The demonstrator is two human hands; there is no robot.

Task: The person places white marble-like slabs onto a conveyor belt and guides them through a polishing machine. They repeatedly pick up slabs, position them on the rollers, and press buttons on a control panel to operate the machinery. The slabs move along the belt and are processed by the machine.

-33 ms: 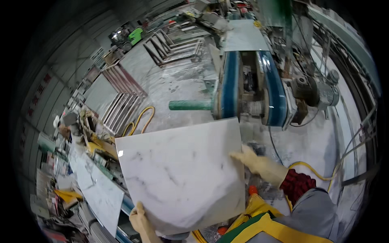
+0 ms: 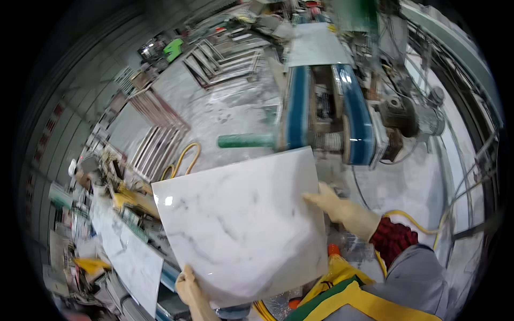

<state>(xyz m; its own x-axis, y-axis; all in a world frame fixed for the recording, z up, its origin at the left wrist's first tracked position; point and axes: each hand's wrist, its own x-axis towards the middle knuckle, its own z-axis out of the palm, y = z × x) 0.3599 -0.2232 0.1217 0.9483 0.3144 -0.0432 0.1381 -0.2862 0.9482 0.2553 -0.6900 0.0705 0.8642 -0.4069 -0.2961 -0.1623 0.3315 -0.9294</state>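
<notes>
A large, glossy white tile (image 2: 243, 224) with grey marble veins is held in front of me, tilted, between both gloved hands. Its lower left edge is gripped by my left hand (image 2: 188, 286), the thumb lying on the face and the other fingers hidden behind. My right hand (image 2: 332, 204) clasps the right edge, thumb over the front, fingers mostly out of sight. Beyond the tile stands a conveyor with two blue belts (image 2: 357, 115), and a pale slab (image 2: 317, 47) rests across its far part.
To the left, another marbled tile (image 2: 128, 249) lies on a second machine. Metal rack frames (image 2: 160, 142) stand on the floor farther off. A green pipe (image 2: 246, 140) sticks out left of the conveyor. A motor (image 2: 399, 115) sits at its right, and a yellow hose (image 2: 409, 219) runs along the floor.
The tile has turned slightly, its far right corner rising a little in view. Both hands keep hold of it. The surroundings have shifted slightly leftward as my head moved.
</notes>
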